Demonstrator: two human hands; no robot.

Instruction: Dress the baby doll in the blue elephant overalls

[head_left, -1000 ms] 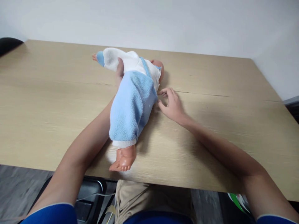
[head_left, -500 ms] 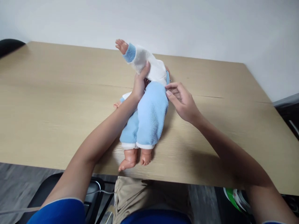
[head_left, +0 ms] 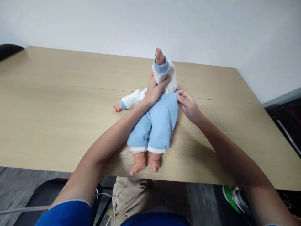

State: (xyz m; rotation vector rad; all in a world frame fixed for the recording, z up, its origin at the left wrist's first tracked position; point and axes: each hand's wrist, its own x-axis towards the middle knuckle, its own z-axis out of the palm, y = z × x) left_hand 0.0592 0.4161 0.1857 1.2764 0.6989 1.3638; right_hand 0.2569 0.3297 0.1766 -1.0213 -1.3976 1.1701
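A baby doll (head_left: 154, 121) in light blue fleece trousers and a white top lies on the wooden table (head_left: 58, 103), its bare feet toward me at the front edge. My left hand (head_left: 154, 89) is closed round the doll's raised arm, whose white sleeve with a blue cuff points upward. My right hand (head_left: 187, 105) pinches the top edge of the blue trousers on the doll's right side. The doll's other arm rests flat on the table to the left. Its head is hidden behind my left hand and the sleeve.
A white wall runs behind the table. A dark chair back (head_left: 9, 50) shows at the far left. Below the table edge are my beige trousers (head_left: 141, 197), a black chair base (head_left: 47, 188) and a green object (head_left: 231, 196) on the floor.
The doll has been rolled from its side onto its back, legs now together and toward me. Its raised arm swung from far left to upright. My right hand went from the table to the trousers' edge.
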